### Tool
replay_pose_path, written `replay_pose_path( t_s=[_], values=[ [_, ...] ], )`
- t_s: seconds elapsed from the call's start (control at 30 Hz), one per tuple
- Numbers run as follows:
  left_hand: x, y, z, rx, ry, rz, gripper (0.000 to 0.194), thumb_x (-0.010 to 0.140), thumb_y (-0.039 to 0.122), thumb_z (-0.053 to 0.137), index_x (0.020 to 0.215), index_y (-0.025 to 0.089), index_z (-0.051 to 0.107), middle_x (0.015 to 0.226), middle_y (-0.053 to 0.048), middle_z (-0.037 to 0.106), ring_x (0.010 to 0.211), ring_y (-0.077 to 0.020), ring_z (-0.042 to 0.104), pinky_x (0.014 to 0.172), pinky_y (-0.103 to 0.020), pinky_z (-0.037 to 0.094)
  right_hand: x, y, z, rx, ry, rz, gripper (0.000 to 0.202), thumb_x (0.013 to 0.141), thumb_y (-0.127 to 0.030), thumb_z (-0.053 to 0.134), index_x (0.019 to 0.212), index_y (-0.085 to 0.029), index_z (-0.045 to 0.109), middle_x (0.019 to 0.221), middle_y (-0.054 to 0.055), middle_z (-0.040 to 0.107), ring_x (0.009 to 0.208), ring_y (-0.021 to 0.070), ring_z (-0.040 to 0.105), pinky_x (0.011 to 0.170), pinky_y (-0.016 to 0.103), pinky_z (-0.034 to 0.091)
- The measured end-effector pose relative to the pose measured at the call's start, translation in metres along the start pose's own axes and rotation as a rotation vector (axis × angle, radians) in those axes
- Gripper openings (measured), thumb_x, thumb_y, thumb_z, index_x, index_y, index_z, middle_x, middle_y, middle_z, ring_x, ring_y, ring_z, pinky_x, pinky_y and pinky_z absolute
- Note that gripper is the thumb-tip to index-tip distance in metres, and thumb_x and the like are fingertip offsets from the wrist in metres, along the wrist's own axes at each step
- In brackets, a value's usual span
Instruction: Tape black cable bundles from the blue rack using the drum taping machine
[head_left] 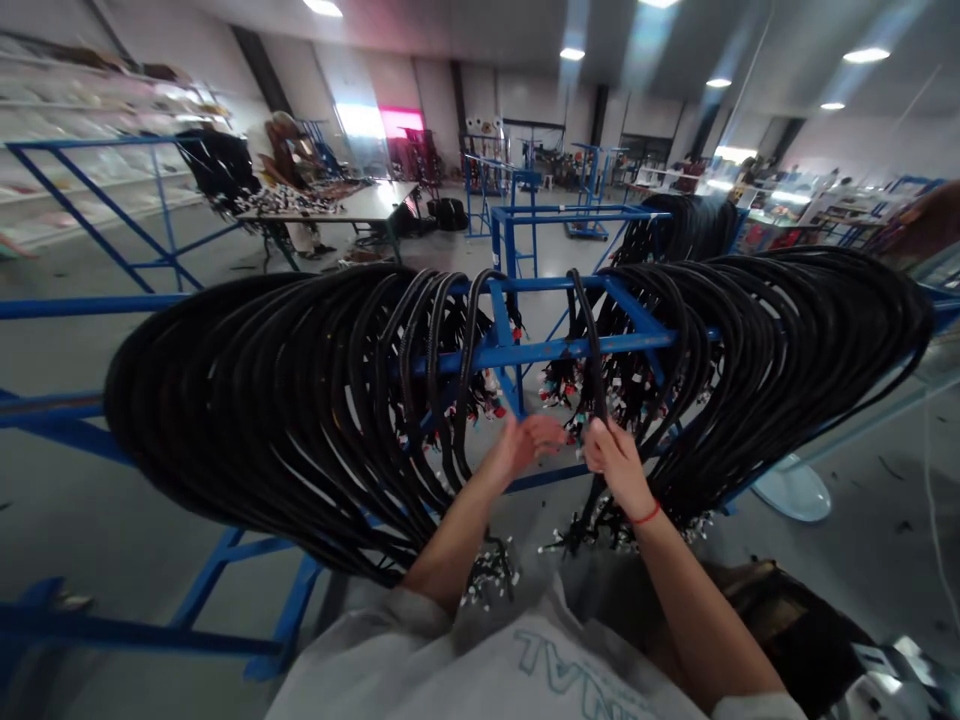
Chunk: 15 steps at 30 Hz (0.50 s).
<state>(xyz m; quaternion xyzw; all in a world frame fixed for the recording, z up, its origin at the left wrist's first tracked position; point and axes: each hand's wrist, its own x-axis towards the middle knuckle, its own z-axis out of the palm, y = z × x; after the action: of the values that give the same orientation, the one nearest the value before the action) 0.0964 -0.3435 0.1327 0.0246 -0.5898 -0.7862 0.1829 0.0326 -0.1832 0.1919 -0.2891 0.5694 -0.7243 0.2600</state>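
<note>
A black wire harness [590, 335] hangs over the blue rail at the middle of the rack, and my right hand [616, 462] is closed around its lower part. My left hand [526, 446] is just to the left, apart from it, with fingers stretched out, slightly blurred and holding nothing. On the left, a thick row of black harnesses [300, 390] is draped over the rack. Another row of black harnesses [780, 350] hangs on the right. White, red and teal connectors [491, 575] show at the loose ends below.
The blue metal rack [555, 350] spans the view before me. A person [289, 165] stands at a table [375, 203] heaped with harnesses at the back left. A pale round base [793, 490] is on the floor at right, near a dark box [795, 620].
</note>
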Motion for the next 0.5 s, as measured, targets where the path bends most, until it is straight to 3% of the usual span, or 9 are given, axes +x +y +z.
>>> replay_pose_path(
  t_s=[0.07, 0.13, 0.27, 0.37, 0.43, 0.5],
  values=[
    [0.009, 0.0, 0.018, -0.071, -0.115, -0.067, 0.079, 0.076, 0.09, 0.044, 0.104, 0.022, 0.072, 0.114, -0.015, 0.074, 0.104, -0.0316, 0.069, 0.081, -0.041, 0.053, -0.011, 0.01, -0.015, 0.022, 0.064, 0.016, 0.065, 0.076, -0.076, 0.066, 0.059, -0.022, 0.034, 0.049, -0.01, 0.024, 0.042, 0.0038, 0.02, 0.04, 0.019, 0.016],
    [0.019, 0.001, 0.038, -0.108, -0.17, -0.083, 0.076, 0.076, 0.085, 0.055, 0.112, 0.02, 0.069, 0.122, -0.016, 0.071, 0.108, -0.0294, 0.068, 0.083, -0.037, 0.052, -0.027, 0.023, -0.031, 0.028, 0.112, 0.044, 0.065, 0.078, -0.077, 0.063, 0.057, -0.022, 0.035, 0.048, -0.01, 0.024, 0.042, 0.0038, 0.02, 0.041, 0.02, 0.017],
    [0.039, 0.009, 0.084, -0.294, -0.28, -0.162, 0.064, 0.08, 0.075, 0.062, 0.109, 0.018, 0.067, 0.099, -0.012, 0.073, 0.09, -0.0219, 0.069, 0.079, -0.032, 0.052, -0.068, 0.052, -0.051, 0.021, 0.215, 0.132, 0.069, 0.07, -0.082, 0.065, 0.055, -0.022, 0.034, 0.048, -0.009, 0.023, 0.042, 0.0042, 0.02, 0.042, 0.021, 0.016],
    [0.047, 0.02, 0.117, -0.45, -0.233, -0.189, 0.052, 0.088, 0.068, 0.058, 0.091, 0.016, 0.064, 0.066, 0.0, 0.057, 0.059, -0.012, 0.057, 0.064, -0.026, 0.05, -0.091, 0.067, -0.058, 0.027, 0.258, 0.173, 0.068, 0.072, -0.085, 0.06, 0.056, -0.023, 0.036, 0.049, -0.009, 0.022, 0.043, 0.0053, 0.019, 0.042, 0.022, 0.017],
    [0.052, 0.032, 0.133, -0.538, -0.141, -0.176, 0.047, 0.092, 0.062, 0.056, 0.081, 0.017, 0.058, 0.057, 0.006, 0.04, 0.046, -0.0073, 0.041, 0.051, -0.021, 0.043, -0.101, 0.072, -0.063, -0.017, 0.266, 0.174, 0.067, 0.077, -0.084, 0.054, 0.057, -0.022, 0.04, 0.048, -0.008, 0.025, 0.044, 0.0071, 0.022, 0.043, 0.024, 0.021],
    [0.061, 0.05, 0.139, -0.6, -0.058, -0.149, 0.042, 0.097, 0.055, 0.053, 0.077, 0.018, 0.054, 0.056, 0.008, 0.031, 0.042, -0.0057, 0.028, 0.043, -0.017, 0.035, -0.109, 0.074, -0.07, -0.129, 0.286, 0.161, 0.063, 0.079, -0.081, 0.055, 0.06, -0.021, 0.05, 0.049, -0.004, 0.037, 0.047, 0.0105, 0.035, 0.046, 0.026, 0.033]
  ],
)
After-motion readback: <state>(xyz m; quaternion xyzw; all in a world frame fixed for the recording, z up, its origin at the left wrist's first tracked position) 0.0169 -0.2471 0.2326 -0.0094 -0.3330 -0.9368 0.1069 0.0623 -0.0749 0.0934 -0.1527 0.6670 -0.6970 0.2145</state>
